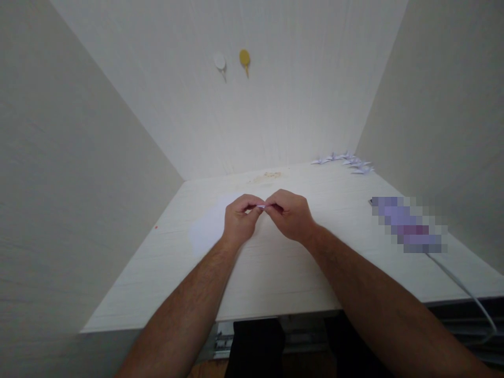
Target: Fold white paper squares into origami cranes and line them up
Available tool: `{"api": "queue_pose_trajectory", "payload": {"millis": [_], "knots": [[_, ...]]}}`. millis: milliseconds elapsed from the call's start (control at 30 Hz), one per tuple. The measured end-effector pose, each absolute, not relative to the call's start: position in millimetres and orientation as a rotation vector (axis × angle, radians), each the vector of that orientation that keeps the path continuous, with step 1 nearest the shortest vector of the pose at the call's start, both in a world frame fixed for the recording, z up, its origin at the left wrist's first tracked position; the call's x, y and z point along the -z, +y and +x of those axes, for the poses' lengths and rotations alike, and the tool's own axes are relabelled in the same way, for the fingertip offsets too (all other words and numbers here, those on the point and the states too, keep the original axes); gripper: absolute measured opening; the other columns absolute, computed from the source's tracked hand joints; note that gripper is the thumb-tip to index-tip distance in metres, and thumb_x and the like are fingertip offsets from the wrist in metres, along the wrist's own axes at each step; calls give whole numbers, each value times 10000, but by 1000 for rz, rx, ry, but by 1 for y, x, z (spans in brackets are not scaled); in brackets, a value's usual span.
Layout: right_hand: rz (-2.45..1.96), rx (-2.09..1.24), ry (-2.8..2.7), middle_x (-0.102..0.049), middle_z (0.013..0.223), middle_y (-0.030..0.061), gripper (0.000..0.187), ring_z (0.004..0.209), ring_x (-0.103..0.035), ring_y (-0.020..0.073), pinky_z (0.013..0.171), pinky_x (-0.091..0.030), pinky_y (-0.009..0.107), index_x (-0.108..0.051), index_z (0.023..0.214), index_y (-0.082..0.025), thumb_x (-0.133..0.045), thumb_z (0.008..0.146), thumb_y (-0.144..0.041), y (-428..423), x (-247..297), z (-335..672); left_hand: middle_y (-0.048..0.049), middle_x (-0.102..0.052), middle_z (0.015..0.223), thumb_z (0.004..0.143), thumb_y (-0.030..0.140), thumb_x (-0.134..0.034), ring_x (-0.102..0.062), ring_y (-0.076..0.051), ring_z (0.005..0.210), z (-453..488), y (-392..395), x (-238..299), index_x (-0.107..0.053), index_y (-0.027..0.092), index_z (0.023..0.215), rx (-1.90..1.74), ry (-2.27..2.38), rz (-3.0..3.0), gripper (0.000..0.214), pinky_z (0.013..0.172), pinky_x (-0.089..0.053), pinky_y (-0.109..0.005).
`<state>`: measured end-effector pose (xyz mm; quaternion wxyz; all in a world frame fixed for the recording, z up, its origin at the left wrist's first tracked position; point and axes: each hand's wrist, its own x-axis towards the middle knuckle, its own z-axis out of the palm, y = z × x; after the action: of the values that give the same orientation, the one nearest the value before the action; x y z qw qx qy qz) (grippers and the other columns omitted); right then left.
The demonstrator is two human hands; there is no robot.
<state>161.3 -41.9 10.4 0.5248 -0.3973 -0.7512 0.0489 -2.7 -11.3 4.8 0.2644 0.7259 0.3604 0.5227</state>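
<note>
My left hand [240, 219] and my right hand [289, 214] meet over the middle of the pale wooden desk [275, 273]. Both are closed in a pinch on one small piece of pale lilac paper [260, 207], which shows only as a sliver between the fingertips. A white sheet of paper [208, 228] lies flat on the desk under and to the left of my left hand.
Several small folded paper shapes [346, 160] lie at the back right corner of the desk. A blurred-out object [409, 224] with a white cable [464, 289] rests at the right edge. Two hooks, white [220, 62] and yellow [244, 58], hang on the back wall. Walls close in on three sides.
</note>
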Motion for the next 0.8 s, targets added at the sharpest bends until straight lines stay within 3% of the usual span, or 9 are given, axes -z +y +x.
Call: {"api": "queue_pose_trajectory", "payload": {"millis": [167, 333, 467, 667, 800], "knots": [[-970, -193, -1691, -675, 790, 23, 61, 720, -603, 142, 706, -481, 282, -648, 833, -208, -610, 858, -249, -43, -12, 159, -36, -696, 810, 774, 249, -708, -635, -141, 761, 1, -13, -6, -708, 197, 780, -1510, 1003, 1999, 51, 716, -512, -265], [-1011, -398, -1524, -679, 783, 4, 261, 618, -602, 115, 585, -503, 248, -604, 895, -198, -758, 719, -314, -42, -10, 154, -19, -705, 794, 768, 166, -667, -635, -128, 726, 0, -11, -6, -700, 189, 785, -1723, 1108, 2228, 44, 696, -524, -259], [-1008, -471, -1448, -681, 746, 0, 226, 623, -619, 116, 568, -513, 237, -613, 845, -192, -757, 717, -311, -41, -11, 152, -31, -725, 847, 764, 147, -679, -648, -131, 750, 0, -11, -6, -711, 186, 859, -1738, 1042, 2401, 107, 711, -544, -269], [-991, -507, -1409, -683, 720, 0, 86, 616, -636, 114, 553, -522, 228, -640, 798, -188, -695, 761, -244, -38, -12, 154, -81, -743, 1026, 833, 194, -631, -697, -178, 936, 2, -13, -4, -747, 198, 937, -1669, 895, 2262, 156, 842, -577, -337], [-948, -695, -1333, -697, 745, 11, 139, 617, -660, 124, 551, -547, 239, -628, 812, -181, -717, 738, -258, -36, -10, 154, -101, -738, 1044, 798, 299, -706, -713, -177, 844, 5, -13, 1, -746, 180, 939, -1569, 880, 1932, 189, 714, -606, -300]]}}
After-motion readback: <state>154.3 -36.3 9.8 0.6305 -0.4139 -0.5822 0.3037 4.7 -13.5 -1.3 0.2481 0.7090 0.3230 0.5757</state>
